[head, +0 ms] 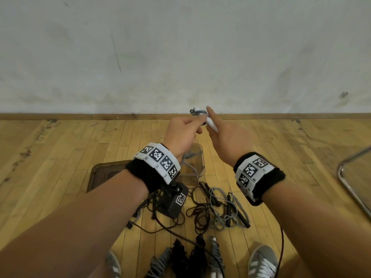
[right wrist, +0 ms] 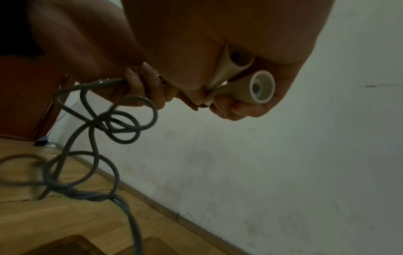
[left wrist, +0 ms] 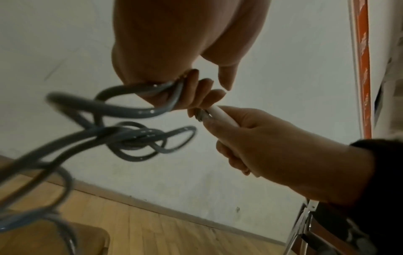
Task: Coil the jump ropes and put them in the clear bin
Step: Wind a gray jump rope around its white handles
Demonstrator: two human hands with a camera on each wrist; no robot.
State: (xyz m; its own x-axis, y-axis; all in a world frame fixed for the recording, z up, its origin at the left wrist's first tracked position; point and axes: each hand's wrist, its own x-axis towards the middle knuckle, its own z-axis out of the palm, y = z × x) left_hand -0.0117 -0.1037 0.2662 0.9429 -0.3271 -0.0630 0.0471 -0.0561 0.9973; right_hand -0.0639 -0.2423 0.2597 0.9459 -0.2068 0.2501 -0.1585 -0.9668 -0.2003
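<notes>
The right hand (head: pixel 222 135) clasps both white handles (right wrist: pixel 240 81); the left hand (head: pixel 181 135) pinches the grey rope (left wrist: pixel 122 110), which dangles knotted above the clear bin (head: pixel 197 157) near the feet. Tugging could tighten that tangle, or loops may slip free.

Two white handles (right wrist: pixel 244 81) are gripped side by side in the right hand (right wrist: pixel 218 51), open ends toward the camera. A grey rope (right wrist: pixel 96 124) is pinched by the left hand (right wrist: pixel 139 86); tangled loops are hung down to the wooden floor (right wrist: pixel 65 224). A white wall (right wrist: pixel 283 155) is seen behind.
</notes>
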